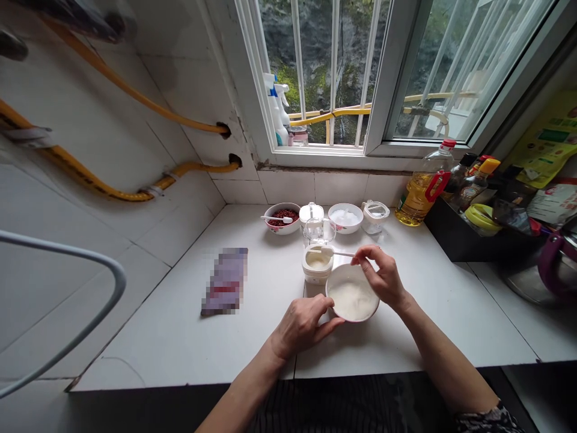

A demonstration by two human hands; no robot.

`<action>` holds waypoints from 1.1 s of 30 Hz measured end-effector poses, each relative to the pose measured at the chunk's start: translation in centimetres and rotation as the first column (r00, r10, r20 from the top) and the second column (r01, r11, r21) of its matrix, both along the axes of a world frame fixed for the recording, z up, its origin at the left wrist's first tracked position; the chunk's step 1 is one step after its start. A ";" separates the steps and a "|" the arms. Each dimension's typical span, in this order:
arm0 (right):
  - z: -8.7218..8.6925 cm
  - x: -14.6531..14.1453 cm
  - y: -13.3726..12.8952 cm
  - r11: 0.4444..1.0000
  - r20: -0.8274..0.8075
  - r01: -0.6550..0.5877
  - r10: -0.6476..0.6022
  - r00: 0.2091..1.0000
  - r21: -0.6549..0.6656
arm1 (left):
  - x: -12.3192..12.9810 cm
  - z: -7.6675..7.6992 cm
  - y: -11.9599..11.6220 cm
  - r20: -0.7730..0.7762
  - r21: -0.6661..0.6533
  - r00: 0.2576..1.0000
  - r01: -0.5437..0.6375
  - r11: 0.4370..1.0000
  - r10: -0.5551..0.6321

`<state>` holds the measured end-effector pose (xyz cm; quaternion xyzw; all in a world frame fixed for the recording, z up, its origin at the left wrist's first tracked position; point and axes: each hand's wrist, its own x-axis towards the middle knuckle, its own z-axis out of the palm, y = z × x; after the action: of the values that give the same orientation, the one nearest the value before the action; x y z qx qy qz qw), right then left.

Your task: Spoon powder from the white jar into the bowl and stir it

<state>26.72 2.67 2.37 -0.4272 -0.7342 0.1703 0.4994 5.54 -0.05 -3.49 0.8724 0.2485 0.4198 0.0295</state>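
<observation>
My left hand [306, 325] grips the near left rim of a white bowl [336, 282] holding a pale, off-white powder [355, 300]. Between the thumb and fingers of my right hand [382, 278] is the handle of a small white spoon [333, 252]. The spoon's head is over the mouth of a small jar [317, 275], just behind and left of the bowl. Pale contents show inside this jar, and its clear lid [320, 230] stands flipped up at the back. Whether the spoon carries anything is too small to tell.
Behind stand a bowl of dried red spice [283, 218] with a white spoon across it, a bowl of white grains [345, 218] and lidded jars [375, 216]. A blurred purple packet [225, 281] lies left. At right are an oil bottle [419, 186] and a black box [469, 234] of condiments.
</observation>
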 end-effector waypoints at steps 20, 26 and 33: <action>0.6 0.5 0.4 0.914 -0.015 -0.104 0.106 0.994 -0.391 | 0.0 -0.1 0.0 0.005 0.010 1.000 0.000 1.000 0.000; 0.6 0.7 0.6 0.869 -0.143 -0.128 0.066 0.987 -0.478 | 0.0 -0.2 0.1 -0.001 0.002 1.000 0.005 1.000 -0.005; 0.5 0.6 1.1 0.796 -0.364 -0.222 0.002 0.931 -0.564 | 0.0 -0.1 0.0 -0.015 0.013 1.000 -0.002 1.000 0.002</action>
<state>27.30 3.81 2.85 -0.4807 -0.5684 0.4939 0.4494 5.55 -0.02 -3.64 0.8755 0.2470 0.4147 0.0215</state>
